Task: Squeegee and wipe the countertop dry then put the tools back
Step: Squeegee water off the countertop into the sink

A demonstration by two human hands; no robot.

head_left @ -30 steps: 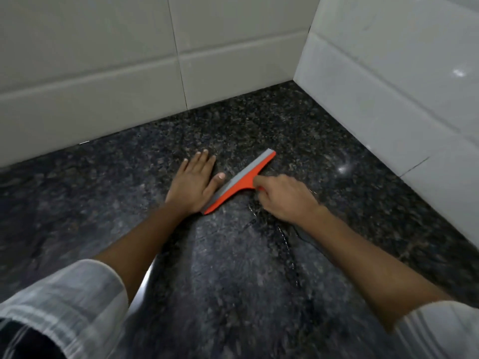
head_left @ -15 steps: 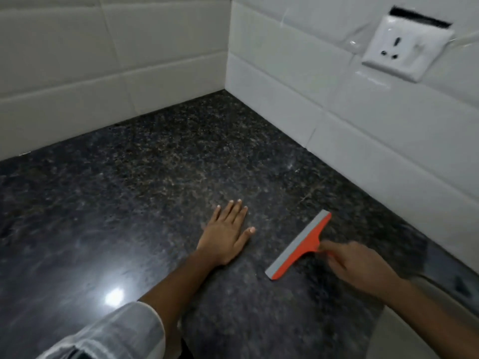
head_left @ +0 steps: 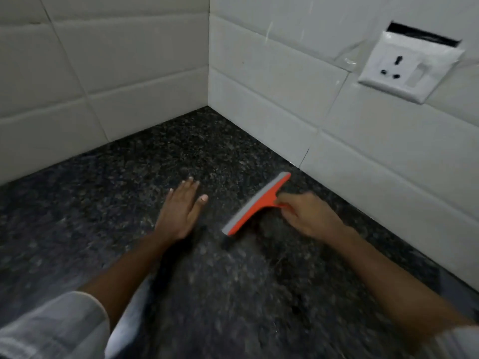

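Observation:
An orange squeegee (head_left: 255,204) with a grey rubber blade lies slanted on the dark speckled granite countertop (head_left: 129,182), its far tip near the right wall. My right hand (head_left: 309,216) is shut on its short handle, which the fingers hide. My left hand (head_left: 180,212) rests flat on the counter, fingers apart, a hand's width left of the blade and holding nothing. Faint wet streaks show on the stone below the blade. No cloth is in view.
White tiled walls (head_left: 124,81) meet in a corner behind the counter. A white wall socket with a switch (head_left: 408,69) sits on the right wall above the counter. My pale sleeves show at the bottom corners.
The squeegee and my right hand have moved right, away from my left hand, and toward the right wall. The view has swung right, bringing the socket into sight.

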